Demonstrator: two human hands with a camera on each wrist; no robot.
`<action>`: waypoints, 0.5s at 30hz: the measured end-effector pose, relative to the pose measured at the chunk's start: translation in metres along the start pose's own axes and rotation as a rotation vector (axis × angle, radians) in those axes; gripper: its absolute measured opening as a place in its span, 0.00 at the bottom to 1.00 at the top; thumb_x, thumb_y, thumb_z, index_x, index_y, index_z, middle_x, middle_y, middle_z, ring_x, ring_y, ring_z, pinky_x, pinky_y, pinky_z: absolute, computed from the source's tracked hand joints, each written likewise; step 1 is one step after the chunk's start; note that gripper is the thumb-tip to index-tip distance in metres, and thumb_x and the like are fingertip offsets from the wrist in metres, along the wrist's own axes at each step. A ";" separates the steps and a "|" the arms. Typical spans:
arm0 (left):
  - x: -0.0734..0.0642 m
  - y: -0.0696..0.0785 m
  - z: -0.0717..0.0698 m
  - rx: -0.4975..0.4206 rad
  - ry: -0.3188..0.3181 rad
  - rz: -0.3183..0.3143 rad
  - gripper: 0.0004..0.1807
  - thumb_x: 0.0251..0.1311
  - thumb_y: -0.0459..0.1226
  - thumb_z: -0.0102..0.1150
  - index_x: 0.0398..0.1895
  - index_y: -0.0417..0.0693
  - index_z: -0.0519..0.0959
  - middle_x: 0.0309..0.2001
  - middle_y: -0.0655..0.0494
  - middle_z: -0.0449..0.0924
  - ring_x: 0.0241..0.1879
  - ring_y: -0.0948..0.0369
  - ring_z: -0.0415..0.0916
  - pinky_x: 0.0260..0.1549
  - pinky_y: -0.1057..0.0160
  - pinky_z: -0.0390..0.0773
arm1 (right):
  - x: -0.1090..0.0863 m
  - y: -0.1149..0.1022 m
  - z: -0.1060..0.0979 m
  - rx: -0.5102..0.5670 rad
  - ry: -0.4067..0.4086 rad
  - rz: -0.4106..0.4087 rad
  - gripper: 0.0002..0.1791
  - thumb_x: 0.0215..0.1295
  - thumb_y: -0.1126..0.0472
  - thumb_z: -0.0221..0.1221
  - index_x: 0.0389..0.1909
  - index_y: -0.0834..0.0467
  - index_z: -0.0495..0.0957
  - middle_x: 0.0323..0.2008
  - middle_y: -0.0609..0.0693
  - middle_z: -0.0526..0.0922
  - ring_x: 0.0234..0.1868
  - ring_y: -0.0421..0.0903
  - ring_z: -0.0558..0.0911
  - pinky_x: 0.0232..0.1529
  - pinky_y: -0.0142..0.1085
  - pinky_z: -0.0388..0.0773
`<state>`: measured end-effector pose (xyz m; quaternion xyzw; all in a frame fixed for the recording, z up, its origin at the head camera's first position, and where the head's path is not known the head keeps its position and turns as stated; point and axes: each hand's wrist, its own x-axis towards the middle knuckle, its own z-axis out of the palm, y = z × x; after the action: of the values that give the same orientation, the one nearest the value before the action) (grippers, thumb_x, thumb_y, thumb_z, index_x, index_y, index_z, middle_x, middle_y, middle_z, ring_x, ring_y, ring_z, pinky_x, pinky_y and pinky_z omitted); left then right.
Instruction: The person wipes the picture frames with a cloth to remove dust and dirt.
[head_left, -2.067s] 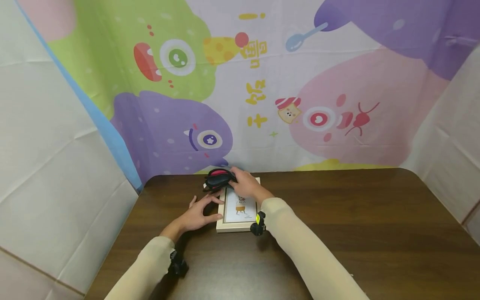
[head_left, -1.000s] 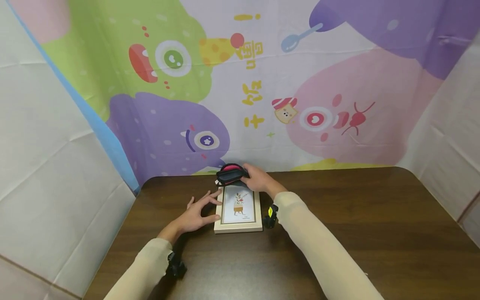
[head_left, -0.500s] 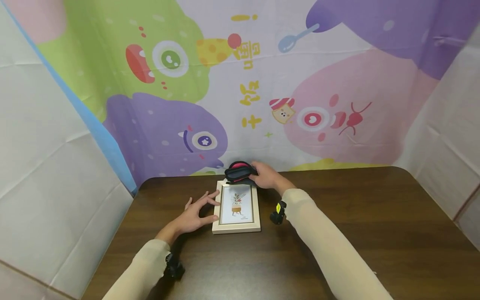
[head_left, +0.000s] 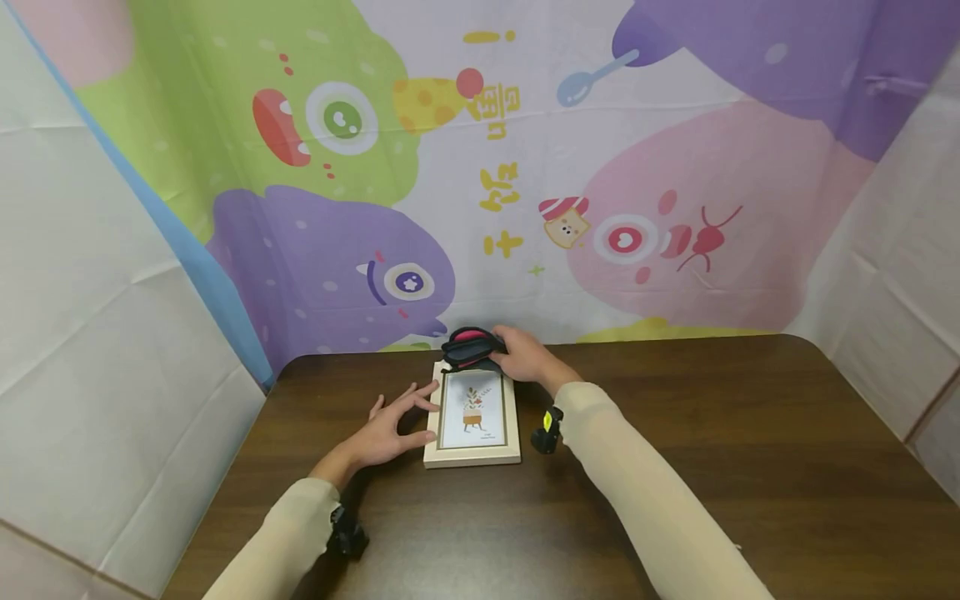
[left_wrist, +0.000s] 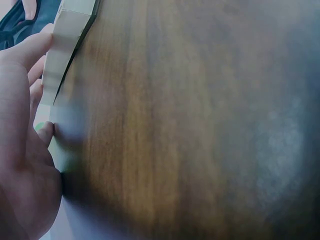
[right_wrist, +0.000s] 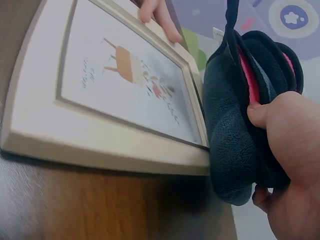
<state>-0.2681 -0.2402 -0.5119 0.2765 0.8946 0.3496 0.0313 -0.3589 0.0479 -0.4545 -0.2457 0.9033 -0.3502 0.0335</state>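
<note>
While the left hand (head_left: 381, 435), fingers spread, touches the picture frame (head_left: 472, 457) on the worktop (head_left: 660, 454), the right hand (head_left: 527, 357), fingers pinching a dark plush bundle (head_left: 471, 350), has slid left, apparently working back across the far end.

The table (head_left: 750, 417) has wide room to the right of the right sleeve (head_left: 637, 479), and some before the frame (head_left: 472, 457). The left hand (head_left: 384, 432) blocks the frame's left side; the cloth (head_left: 471, 350) and the right hand (head_left: 525, 356), its far end.

Picture frame (head_left: 472, 456) partly hidden by dark fabric bundle (head_left: 470, 350); lettering (head_left: 488, 436) too small to read.
</note>
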 end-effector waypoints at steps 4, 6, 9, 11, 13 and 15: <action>0.000 0.001 0.000 -0.003 0.002 0.000 0.21 0.60 0.51 0.64 0.55 0.59 0.75 0.75 0.64 0.55 0.75 0.48 0.42 0.61 0.29 0.27 | 0.000 -0.004 0.006 0.009 0.010 0.003 0.14 0.69 0.64 0.58 0.53 0.60 0.75 0.49 0.55 0.81 0.50 0.50 0.78 0.55 0.46 0.72; 0.001 0.001 0.000 0.000 0.000 0.000 0.22 0.61 0.51 0.64 0.55 0.59 0.75 0.75 0.64 0.54 0.75 0.48 0.42 0.61 0.29 0.27 | 0.000 -0.006 0.009 0.010 0.012 0.006 0.15 0.69 0.64 0.58 0.54 0.60 0.75 0.50 0.55 0.81 0.51 0.50 0.78 0.56 0.46 0.72; 0.001 0.001 -0.001 0.002 -0.005 0.000 0.22 0.61 0.51 0.64 0.56 0.59 0.74 0.75 0.63 0.54 0.75 0.48 0.42 0.60 0.28 0.28 | 0.001 -0.012 0.012 -0.003 0.020 0.011 0.16 0.68 0.63 0.59 0.55 0.60 0.75 0.50 0.54 0.81 0.53 0.50 0.78 0.58 0.46 0.71; 0.001 0.000 -0.001 0.001 -0.005 0.000 0.22 0.60 0.51 0.64 0.56 0.59 0.75 0.75 0.62 0.55 0.75 0.47 0.42 0.60 0.28 0.27 | 0.002 -0.016 0.014 -0.011 0.019 0.015 0.16 0.69 0.63 0.59 0.56 0.59 0.75 0.51 0.54 0.81 0.53 0.50 0.78 0.58 0.46 0.71; 0.001 0.000 0.000 -0.002 -0.007 -0.004 0.22 0.60 0.51 0.65 0.56 0.59 0.74 0.75 0.62 0.56 0.75 0.48 0.42 0.60 0.29 0.27 | 0.003 -0.019 0.018 -0.015 0.008 0.017 0.16 0.69 0.62 0.58 0.56 0.58 0.75 0.51 0.53 0.81 0.53 0.49 0.78 0.57 0.45 0.71; 0.001 0.000 0.000 -0.008 -0.013 -0.014 0.23 0.60 0.52 0.65 0.56 0.59 0.75 0.74 0.61 0.57 0.75 0.49 0.42 0.61 0.30 0.27 | 0.004 -0.022 0.022 -0.017 -0.007 0.007 0.16 0.70 0.61 0.58 0.57 0.57 0.75 0.51 0.52 0.81 0.52 0.49 0.78 0.56 0.45 0.72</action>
<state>-0.2689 -0.2397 -0.5117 0.2723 0.8949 0.3513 0.0407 -0.3477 0.0184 -0.4563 -0.2438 0.9069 -0.3417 0.0357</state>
